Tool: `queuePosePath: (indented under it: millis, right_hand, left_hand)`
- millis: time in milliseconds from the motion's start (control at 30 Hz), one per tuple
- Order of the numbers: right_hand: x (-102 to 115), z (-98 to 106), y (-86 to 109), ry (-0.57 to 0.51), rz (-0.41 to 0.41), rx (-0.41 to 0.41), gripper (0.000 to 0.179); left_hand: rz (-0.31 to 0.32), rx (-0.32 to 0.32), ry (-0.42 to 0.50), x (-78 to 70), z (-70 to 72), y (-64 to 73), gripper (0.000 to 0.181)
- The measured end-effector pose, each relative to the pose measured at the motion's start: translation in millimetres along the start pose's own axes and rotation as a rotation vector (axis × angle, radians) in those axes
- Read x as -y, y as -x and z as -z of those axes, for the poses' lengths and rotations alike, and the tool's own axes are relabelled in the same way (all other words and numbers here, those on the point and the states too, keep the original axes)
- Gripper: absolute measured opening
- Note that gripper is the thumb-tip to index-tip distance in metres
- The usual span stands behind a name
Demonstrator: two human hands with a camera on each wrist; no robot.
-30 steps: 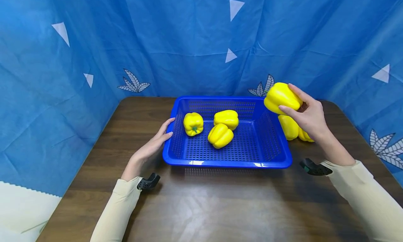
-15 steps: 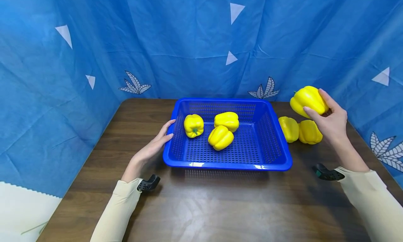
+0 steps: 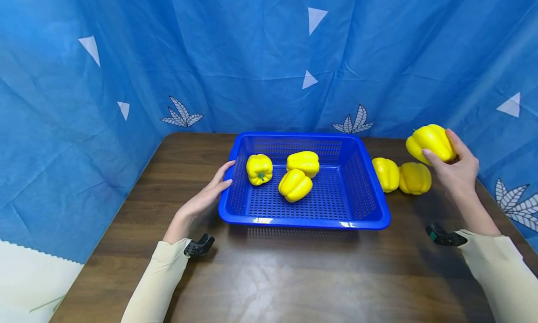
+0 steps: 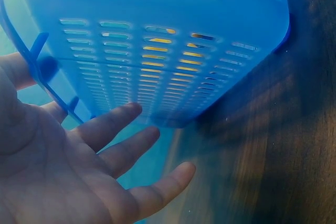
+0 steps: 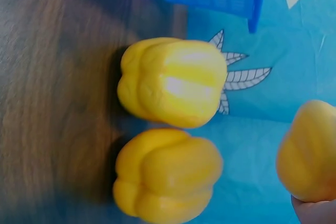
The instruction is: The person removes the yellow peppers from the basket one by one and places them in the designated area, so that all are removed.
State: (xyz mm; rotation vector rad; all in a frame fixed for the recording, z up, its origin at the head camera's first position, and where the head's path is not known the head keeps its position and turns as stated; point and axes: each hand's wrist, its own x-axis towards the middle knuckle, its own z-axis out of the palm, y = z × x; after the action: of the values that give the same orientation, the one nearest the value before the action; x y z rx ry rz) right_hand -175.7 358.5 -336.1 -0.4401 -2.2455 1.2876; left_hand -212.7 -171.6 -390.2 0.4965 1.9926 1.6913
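Observation:
My right hand (image 3: 456, 166) holds a yellow bell pepper (image 3: 430, 144) in the air at the right, thumb in front and fingers behind it. Below it, two more yellow bell peppers, one nearer the basket (image 3: 385, 175) and one further right (image 3: 414, 178), stand side by side on the table. A blue plastic basket (image 3: 304, 221) sits in the middle with three yellow bell peppers inside. My left hand (image 3: 203, 197) rests against its left rim; the left wrist view shows straight, spread fingers (image 4: 131, 153) beside the slotted wall.
The dark wooden table (image 3: 294, 276) carries everything. Behind it and along both sides hangs a blue curtain (image 3: 260, 56) with white triangles and leaf prints. A white surface (image 3: 33, 281) shows at the lower left.
My right hand has carried its bell pepper right, away from the basket's right rim, and slightly down, uncovering the bell peppers on the table. My left hand stays at the rim.

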Motion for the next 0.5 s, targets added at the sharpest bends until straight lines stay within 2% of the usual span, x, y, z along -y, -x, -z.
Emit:
queuePosePath:
  millis: [200, 500]
  right_hand:
    - [-7.7, 5.1, -1.6, 0.028, -0.066, -0.041, 0.062]
    - [-21.0, 10.9, -7.7, -0.007, -0.141, -0.103, 0.063]
  left_hand:
    - [0.002, -0.009, -0.012, 1.6, -0.3, 0.1, 0.057]
    - [0.003, -0.008, -0.024, 1.0, -0.1, 0.2, 0.057]
